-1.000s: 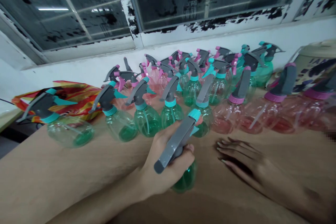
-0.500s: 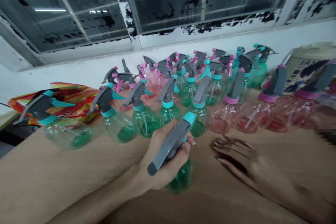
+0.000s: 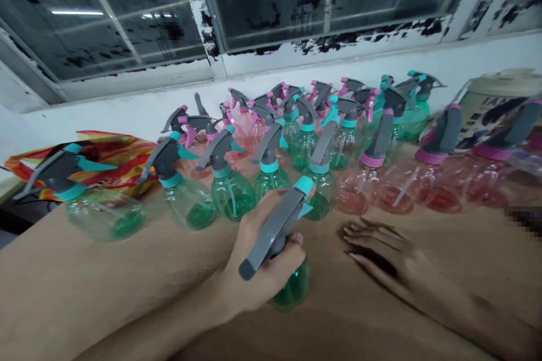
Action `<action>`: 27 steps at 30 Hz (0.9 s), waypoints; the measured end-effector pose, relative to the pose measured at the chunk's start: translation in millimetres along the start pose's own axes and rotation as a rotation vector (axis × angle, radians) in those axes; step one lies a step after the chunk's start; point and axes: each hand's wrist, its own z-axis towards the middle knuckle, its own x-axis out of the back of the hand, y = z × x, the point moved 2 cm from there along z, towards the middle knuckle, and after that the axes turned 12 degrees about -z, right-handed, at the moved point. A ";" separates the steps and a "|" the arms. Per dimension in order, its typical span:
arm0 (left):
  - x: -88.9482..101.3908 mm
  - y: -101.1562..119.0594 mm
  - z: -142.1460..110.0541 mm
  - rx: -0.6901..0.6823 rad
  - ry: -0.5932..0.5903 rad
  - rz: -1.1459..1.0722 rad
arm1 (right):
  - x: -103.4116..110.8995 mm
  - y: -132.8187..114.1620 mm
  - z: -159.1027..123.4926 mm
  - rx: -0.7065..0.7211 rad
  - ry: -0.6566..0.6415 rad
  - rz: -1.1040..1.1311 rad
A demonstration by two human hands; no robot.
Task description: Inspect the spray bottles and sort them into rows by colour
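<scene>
While fingers (image 3: 289, 260) grip, the upright bottle (image 3: 293, 289) points forward.

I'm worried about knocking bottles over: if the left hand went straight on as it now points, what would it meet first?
Probably the front row's transparent green spray bottle with a teal collar, beside the transparent pink spray bottle, though depth is unclear.

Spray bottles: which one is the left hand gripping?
The green bottle with the turquoise nozzle, nearest the camera: it alone is in front of the front row, with the left hand wrapped around it.
</scene>
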 end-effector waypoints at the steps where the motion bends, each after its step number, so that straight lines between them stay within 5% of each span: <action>1: -0.4 0.1 -0.2 -0.005 -0.028 -0.027 | 0.5 -0.2 0.0 0.001 0.003 0.001; 14: -2.6 -2.6 -1.0 0.104 -0.155 -0.162 | 1.6 -0.9 -0.4 -0.016 0.004 -0.004; 27: 0.1 -1.2 -0.6 -0.097 -0.142 -0.035 | 1.8 -0.8 0.1 -0.010 0.026 0.009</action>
